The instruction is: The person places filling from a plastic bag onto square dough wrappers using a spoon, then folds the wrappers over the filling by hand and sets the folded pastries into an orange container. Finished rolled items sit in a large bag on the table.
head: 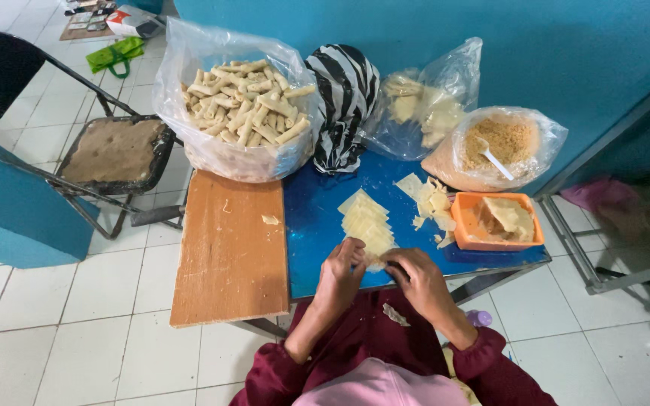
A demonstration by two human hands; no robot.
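My left hand (342, 272) and my right hand (415, 277) meet at the near edge of the small blue table (311, 225), fingers pinched together on a pale yellow dough wrapper (375, 262). That wrapper is the nearest of a row of overlapping square wrappers (366, 221) laid out on the blue top. What lies inside the wrapper is hidden by my fingers. My sleeves are dark red.
A clear bag of finished rolls (242, 101) stands at the back left. Also there: a striped bag (346, 98), a bag of wrappers (424, 105), a bag of filling with a spoon (502, 146), an orange tray (464, 225), a wooden board (231, 248), a chair (114, 150).
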